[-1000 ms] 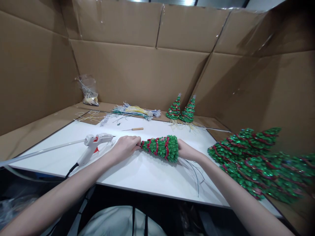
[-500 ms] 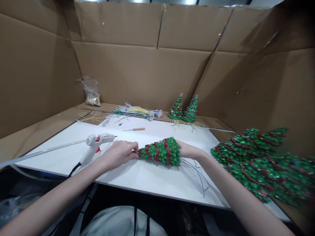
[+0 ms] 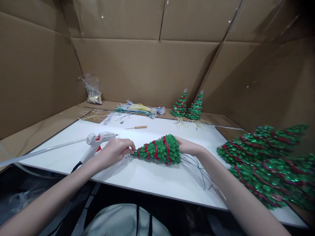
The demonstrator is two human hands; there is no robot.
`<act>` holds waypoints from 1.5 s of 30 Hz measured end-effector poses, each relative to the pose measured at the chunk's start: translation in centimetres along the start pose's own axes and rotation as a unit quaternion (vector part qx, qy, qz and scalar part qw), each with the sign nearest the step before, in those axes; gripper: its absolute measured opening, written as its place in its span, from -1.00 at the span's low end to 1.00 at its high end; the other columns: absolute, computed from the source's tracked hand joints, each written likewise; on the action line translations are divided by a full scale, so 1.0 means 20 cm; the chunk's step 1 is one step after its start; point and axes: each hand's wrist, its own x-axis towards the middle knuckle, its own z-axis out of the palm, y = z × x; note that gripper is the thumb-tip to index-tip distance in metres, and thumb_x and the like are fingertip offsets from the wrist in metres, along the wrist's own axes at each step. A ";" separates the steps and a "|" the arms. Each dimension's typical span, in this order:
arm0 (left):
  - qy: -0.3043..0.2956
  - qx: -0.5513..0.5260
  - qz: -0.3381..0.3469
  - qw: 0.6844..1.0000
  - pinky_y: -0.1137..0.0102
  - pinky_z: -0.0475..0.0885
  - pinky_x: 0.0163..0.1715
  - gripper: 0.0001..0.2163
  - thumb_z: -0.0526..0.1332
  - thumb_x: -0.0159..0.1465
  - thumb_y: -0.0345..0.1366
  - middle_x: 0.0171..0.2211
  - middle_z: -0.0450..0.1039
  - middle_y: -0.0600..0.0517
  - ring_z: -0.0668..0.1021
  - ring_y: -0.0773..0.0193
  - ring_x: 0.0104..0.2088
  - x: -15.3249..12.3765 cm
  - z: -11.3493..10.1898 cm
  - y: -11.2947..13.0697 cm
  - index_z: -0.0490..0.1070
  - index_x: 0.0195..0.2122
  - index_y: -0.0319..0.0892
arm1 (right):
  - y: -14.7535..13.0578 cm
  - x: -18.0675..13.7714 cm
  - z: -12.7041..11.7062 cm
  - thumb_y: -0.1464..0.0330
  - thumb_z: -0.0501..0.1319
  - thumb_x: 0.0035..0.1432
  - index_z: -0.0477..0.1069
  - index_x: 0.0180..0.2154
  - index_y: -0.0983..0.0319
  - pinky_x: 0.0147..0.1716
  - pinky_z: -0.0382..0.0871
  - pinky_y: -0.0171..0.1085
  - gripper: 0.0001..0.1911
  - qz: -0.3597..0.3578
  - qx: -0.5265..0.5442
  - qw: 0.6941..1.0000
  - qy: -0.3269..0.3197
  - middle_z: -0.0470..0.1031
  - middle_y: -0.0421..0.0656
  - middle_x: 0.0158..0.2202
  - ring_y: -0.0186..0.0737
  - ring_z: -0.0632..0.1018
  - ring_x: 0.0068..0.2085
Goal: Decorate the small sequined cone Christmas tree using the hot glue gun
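A small green sequin Christmas tree (image 3: 159,150) with red garland lies on its side above the white board (image 3: 147,177), tip pointing left. My left hand (image 3: 115,150) pinches at the tree's tip with closed fingers. My right hand (image 3: 188,146) grips the wide base of the same tree, partly hidden behind it. Thin wires (image 3: 199,168) trail from the base toward me.
A white glue gun (image 3: 97,141) with cord lies left of my left hand. A wooden-handled awl (image 3: 137,127), a bundle of coloured wires (image 3: 137,109) and a plastic bag (image 3: 91,88) sit further back. Two small trees (image 3: 188,106) stand at the rear; several trees (image 3: 268,160) lie piled at right. Cardboard walls surround.
My left hand has slid left off the tree body to its tip. The tree has tilted slightly, tip lower. The view has shifted a little.
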 end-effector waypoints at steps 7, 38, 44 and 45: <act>0.001 -0.004 0.027 1.000 0.47 0.30 -0.31 -0.89 0.13 0.25 -0.44 -0.29 0.49 0.05 0.51 0.32 -0.34 0.00 0.01 0.00 0.43 -0.32 -0.15 | 0.04 -0.01 0.00 0.36 0.22 -0.09 0.49 -0.32 0.25 -0.13 0.44 -0.15 -0.79 0.010 0.000 1.000 0.016 0.58 -0.15 -0.22 -0.01 0.53 -0.11; 0.063 0.054 0.122 0.989 0.48 0.29 -0.31 -0.86 0.08 0.30 -0.43 -0.32 0.42 0.03 0.46 0.34 -0.33 0.01 0.05 -0.04 0.40 -0.34 -0.16 | 0.13 0.01 0.03 0.34 0.21 -0.05 0.48 -0.44 0.31 -0.20 0.41 -0.18 -0.84 -0.018 -0.014 0.997 0.080 0.57 -0.18 -0.38 -0.02 0.53 -0.22; 0.073 0.078 0.179 0.978 0.42 0.28 -0.26 -0.82 0.03 0.34 -0.42 -0.26 0.44 -0.01 0.46 0.32 -0.29 0.04 0.04 -0.04 0.41 -0.30 -0.14 | 0.12 0.01 0.04 0.37 0.23 -0.07 0.50 -0.45 0.29 -0.12 0.39 -0.18 -0.87 -0.016 -0.005 0.996 0.090 0.57 -0.19 -0.38 -0.02 0.52 -0.16; 0.071 0.080 0.182 0.977 0.41 0.28 -0.26 -0.81 0.02 0.34 -0.42 -0.27 0.44 0.00 0.46 0.32 -0.29 0.04 0.04 -0.04 0.41 -0.31 -0.14 | 0.12 0.01 0.04 0.37 0.23 -0.08 0.50 -0.45 0.29 -0.13 0.39 -0.18 -0.87 -0.016 -0.003 0.996 0.091 0.57 -0.19 -0.38 -0.02 0.52 -0.17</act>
